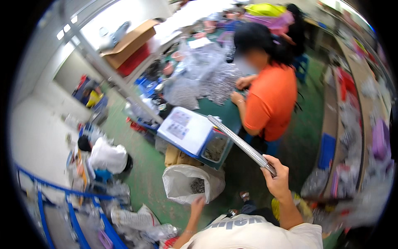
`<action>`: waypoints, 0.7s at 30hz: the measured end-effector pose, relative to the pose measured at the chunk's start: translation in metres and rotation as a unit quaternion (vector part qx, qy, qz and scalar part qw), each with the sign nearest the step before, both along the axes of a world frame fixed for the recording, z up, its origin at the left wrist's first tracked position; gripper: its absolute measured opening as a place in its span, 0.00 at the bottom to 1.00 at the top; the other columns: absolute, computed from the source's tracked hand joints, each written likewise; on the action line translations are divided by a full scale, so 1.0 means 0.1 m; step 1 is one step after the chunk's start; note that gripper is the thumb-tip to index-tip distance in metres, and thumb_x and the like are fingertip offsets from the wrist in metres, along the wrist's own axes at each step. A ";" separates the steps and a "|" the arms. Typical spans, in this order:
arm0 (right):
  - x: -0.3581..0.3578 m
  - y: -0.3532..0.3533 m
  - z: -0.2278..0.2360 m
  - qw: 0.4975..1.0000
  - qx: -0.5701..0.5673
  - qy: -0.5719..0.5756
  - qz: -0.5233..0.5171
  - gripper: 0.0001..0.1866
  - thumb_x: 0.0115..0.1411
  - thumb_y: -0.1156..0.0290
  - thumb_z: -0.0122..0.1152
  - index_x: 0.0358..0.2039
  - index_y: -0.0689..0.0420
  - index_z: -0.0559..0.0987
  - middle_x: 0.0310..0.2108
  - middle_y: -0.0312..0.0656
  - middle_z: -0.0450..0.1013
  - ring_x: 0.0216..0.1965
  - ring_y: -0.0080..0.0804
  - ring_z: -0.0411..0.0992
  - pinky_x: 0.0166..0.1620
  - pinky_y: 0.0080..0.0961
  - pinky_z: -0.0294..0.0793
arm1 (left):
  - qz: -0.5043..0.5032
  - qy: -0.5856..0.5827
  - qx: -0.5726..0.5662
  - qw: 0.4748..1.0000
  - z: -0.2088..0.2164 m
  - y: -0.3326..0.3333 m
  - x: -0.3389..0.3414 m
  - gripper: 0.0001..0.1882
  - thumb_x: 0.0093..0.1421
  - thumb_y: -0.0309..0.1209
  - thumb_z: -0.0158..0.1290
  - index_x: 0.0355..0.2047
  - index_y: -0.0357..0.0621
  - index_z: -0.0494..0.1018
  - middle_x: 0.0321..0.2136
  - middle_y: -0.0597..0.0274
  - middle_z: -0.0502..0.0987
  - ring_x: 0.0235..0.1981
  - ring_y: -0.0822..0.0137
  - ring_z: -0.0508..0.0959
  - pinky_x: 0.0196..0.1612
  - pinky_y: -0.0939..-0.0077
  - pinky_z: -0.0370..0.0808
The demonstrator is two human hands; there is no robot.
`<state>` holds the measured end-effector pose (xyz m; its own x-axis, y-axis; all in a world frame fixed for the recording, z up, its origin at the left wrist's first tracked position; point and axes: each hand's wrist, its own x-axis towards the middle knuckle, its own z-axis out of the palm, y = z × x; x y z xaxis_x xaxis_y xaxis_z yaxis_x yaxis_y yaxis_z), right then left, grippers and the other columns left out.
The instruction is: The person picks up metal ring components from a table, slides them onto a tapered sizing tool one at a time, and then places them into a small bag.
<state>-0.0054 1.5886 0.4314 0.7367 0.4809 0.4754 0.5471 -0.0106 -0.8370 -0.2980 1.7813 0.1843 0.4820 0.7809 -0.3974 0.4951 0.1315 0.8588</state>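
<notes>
Here the right hand (277,177) has a closed grip on a long metal bar's (240,140) near end.

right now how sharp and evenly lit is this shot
Head view: fisheye bends the grey strip held in the right hand; the right rim smears with blur; the top is blown out; the white bag by the left hand is fairly sharp.

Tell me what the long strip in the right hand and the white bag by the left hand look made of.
Long strip: likely metal, grey with a dull sheen and straight, rigid edges. White bag: seemingly thin plastic film, translucent, crumpled, slumped open on the floor.
</notes>
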 end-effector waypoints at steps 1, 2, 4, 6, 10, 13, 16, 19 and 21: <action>-0.18 -0.20 0.07 0.999 -0.001 0.046 -0.010 0.17 0.45 0.81 0.60 0.39 0.62 0.73 0.27 0.49 0.73 0.26 0.36 0.74 0.29 0.22 0.71 | -0.034 -0.086 -0.007 0.996 0.48 0.04 0.44 0.13 0.56 0.29 0.49 0.40 0.36 0.71 0.32 0.64 0.74 0.30 0.75 0.72 0.33 0.83 0.69; -0.36 -0.41 0.12 0.997 -0.004 0.052 -0.051 0.17 0.45 0.81 0.60 0.39 0.62 0.73 0.27 0.49 0.73 0.26 0.36 0.74 0.29 0.22 0.71 | -0.110 -0.156 0.003 0.982 1.13 -0.06 0.87 0.14 0.56 0.28 0.49 0.42 0.35 0.70 0.35 0.62 0.74 0.34 0.74 0.73 0.37 0.83 0.69; -0.78 -0.84 0.20 0.993 -0.039 0.054 -0.093 0.17 0.45 0.81 0.61 0.39 0.61 0.73 0.27 0.49 0.74 0.25 0.37 0.74 0.29 0.22 0.71 | -0.245 -0.284 -0.015 0.927 1.97 -0.40 1.34 0.17 0.56 0.27 0.48 0.46 0.34 0.66 0.39 0.58 0.72 0.40 0.70 0.72 0.42 0.78 0.68; -1.21 -1.21 0.28 0.986 -0.068 0.000 -0.151 0.17 0.45 0.81 0.61 0.38 0.61 0.74 0.27 0.47 0.74 0.25 0.38 0.74 0.28 0.23 0.70 | -0.357 -0.388 -0.098 0.844 2.43 -0.81 1.46 0.23 0.55 0.29 0.50 0.50 0.32 0.62 0.42 0.52 0.71 0.42 0.65 0.72 0.45 0.74 0.68; -2.07 -2.09 0.41 0.953 -0.107 -0.017 -0.281 0.18 0.43 0.81 0.62 0.38 0.60 0.74 0.24 0.46 0.73 0.23 0.38 0.72 0.26 0.25 0.69 | -0.477 -0.383 -0.246 0.752 2.75 -1.99 1.31 0.22 0.55 0.31 0.51 0.47 0.31 0.63 0.40 0.50 0.71 0.41 0.65 0.72 0.45 0.73 0.70; -2.74 -2.74 0.48 0.922 -0.124 -0.014 -0.365 0.19 0.42 0.81 0.62 0.38 0.60 0.74 0.22 0.46 0.71 0.21 0.38 0.70 0.25 0.26 0.68 | -0.511 -0.338 -0.298 0.732 2.75 -2.75 1.03 0.14 0.55 0.25 0.51 0.41 0.31 0.68 0.36 0.51 0.74 0.37 0.66 0.74 0.43 0.74 0.71; -3.39 -3.42 0.47 0.885 -0.135 -0.001 -0.446 0.19 0.41 0.82 0.63 0.38 0.61 0.74 0.20 0.46 0.70 0.19 0.38 0.68 0.24 0.27 0.67 | -0.589 -0.288 -0.342 0.673 2.69 -3.60 0.75 0.15 0.55 0.27 0.51 0.42 0.31 0.67 0.36 0.51 0.74 0.37 0.66 0.74 0.43 0.74 0.71; -4.02 -4.17 0.47 0.845 -0.134 0.018 -0.518 0.19 0.40 0.82 0.63 0.37 0.62 0.75 0.20 0.46 0.70 0.19 0.39 0.68 0.24 0.27 0.67 | -0.642 -0.265 -0.381 0.610 2.62 -4.59 0.41 0.16 0.55 0.28 0.52 0.42 0.31 0.68 0.36 0.51 0.74 0.37 0.67 0.75 0.42 0.75 0.71; -4.42 -4.70 0.46 0.815 -0.141 0.032 -0.561 0.19 0.40 0.81 0.63 0.37 0.62 0.75 0.20 0.46 0.70 0.19 0.38 0.69 0.24 0.26 0.67 | -0.667 -0.249 -0.403 0.575 2.57 -5.28 0.16 0.17 0.54 0.29 0.53 0.42 0.31 0.68 0.36 0.51 0.74 0.37 0.67 0.75 0.42 0.75 0.71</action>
